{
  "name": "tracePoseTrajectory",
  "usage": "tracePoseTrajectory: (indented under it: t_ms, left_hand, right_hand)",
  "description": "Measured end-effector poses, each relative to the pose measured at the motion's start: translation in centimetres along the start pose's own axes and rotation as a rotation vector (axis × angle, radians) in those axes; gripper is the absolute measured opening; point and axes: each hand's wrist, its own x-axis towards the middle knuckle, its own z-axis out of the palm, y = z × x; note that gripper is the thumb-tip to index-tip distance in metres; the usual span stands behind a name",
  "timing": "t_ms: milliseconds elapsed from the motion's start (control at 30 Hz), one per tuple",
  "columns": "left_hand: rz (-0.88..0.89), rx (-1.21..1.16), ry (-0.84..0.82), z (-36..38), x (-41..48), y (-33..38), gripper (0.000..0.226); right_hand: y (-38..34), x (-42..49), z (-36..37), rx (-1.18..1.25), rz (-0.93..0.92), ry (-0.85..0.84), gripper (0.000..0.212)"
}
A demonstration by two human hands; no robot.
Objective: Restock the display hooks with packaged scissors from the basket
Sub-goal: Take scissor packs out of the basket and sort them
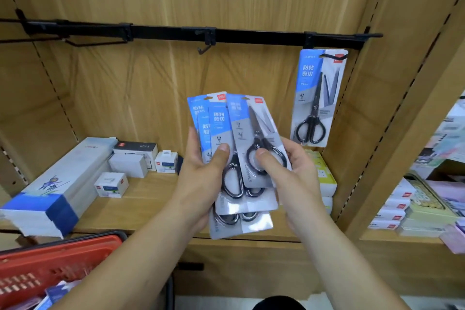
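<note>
Left hand (201, 167) grips fanned scissor packs (218, 122); right hand (295, 168) pinches front pack (242, 118).

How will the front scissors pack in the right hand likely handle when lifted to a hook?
Probably fairly stiff: the front pack stands straight above the right hand without drooping. Its glossy face may be slippery against the fanned packs in the left hand. Likely bottom-heavy, since the scissor handles sit low.

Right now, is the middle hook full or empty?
Empty: the middle hook is bare; only the right hook carries a pack.
</note>
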Motion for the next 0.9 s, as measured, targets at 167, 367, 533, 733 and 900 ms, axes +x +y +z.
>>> tracePoseTrajectory:
  t_ms: [167,367,533,733,900]
  left_hand:
    - [-0.017,0.147,0.002,-0.3,0.8,-0.9,0.058]
    - [-0.035,0.281,0.032,-1.0,0.8,-1.8,0.064]
    - [-0.010,0.423,0.024,-0.2,0.3,-1.6,0.067]
    - [0.069,0.378,0.028,1.2,1.2,-0.2,0.064]
    - [0.118,0.407,-0.016,3.3,1.2,1.2,0.062]
  right_hand:
    - [-0.6,0.5,-0.7,-0.176,-0.025,-0.158,0.033]
    - [-2.2,2.2,-2.2,-0.374,0.202,-0.260,0.051]
    - [-2.2,1.8,-2.4,-0.291,0.134,-0.175,0.066]
    - [-2.1,0.5,-3.6,-0.055,-0.133,0.105,0.077]
    - [-2.8,0.6,-5.0,-0.315,-0.309,0.218,0.091]
